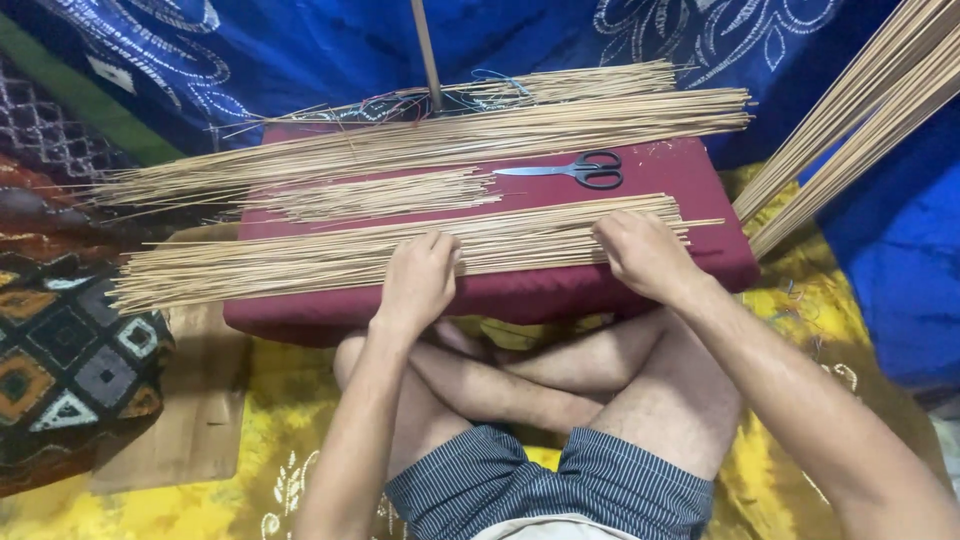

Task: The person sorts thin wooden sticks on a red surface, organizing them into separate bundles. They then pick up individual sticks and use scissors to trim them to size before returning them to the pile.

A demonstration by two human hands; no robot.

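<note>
I sit cross-legged behind a maroon cushion (690,170) that lies across my lap. A long bundle of thin tan sticks (300,262) runs left to right along its near edge. My left hand (418,282) rests knuckles-up on this bundle near its middle, fingers curled over the sticks. My right hand (642,252) presses on the same bundle near its right end. Farther back on the cushion lie a shorter stick pile (380,195) and a large long pile (450,140). Black-handled scissors (580,170) lie shut between the piles.
More long sticks (860,120) lean in from the upper right. A thin upright rod (428,55) stands behind the cushion. Blue patterned cloth (300,50) hangs behind. Yellow cloth (790,300) covers the floor, with a wooden board (200,400) and patterned fabric (60,370) at the left.
</note>
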